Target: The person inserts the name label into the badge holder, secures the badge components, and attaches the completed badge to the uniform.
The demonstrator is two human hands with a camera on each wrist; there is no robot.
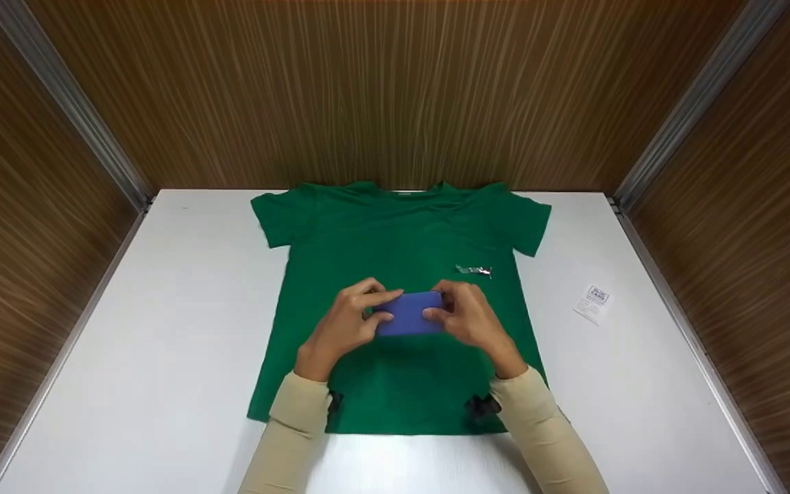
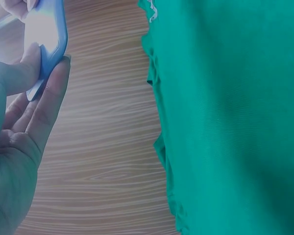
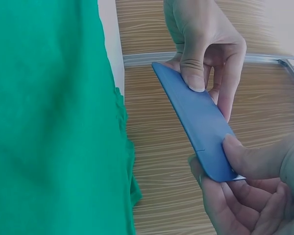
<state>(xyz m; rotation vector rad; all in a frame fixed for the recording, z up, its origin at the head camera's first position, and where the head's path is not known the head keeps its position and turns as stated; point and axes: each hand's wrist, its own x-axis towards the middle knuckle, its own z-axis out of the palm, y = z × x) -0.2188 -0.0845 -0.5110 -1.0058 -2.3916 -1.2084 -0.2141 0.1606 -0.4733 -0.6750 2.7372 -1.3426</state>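
two hands are clamped on one flat blue slab (image 1: 409, 313), which we see held up over the middle of a green t-shirt (image 1: 402, 237). the left hand (image 1: 347, 321) pinches one end and the right hand (image 1: 470, 315) pinches the other, thumbs on the broad face, fingers behind or along the rim.

for edges, we note that the shirt's collar and shoulders reach the far edge of the white table (image 1: 127, 343), up against the wood-grained back panel (image 1: 381, 89). the hem stops short of the near side, so a band of white shows beyond it, crossed by two beige sleeves (image 1: 292, 425). on the left we have a wide stretch of white tabletop before the side wall; on the right the room is broken by a small printed card (image 1: 594, 304), well apart from the hands. a small shiny piece (image 1: 475, 271) lies on the shirt, just past the right hand.

as for the slab, its long axis runs left to right across the shirt — nearly level from above, one end toward each hand, broad face up toward the head camera. its corners are rounded. from the right wrist we see it as a slanting, thin-edged plate, with a short dark line near the right hand's end.
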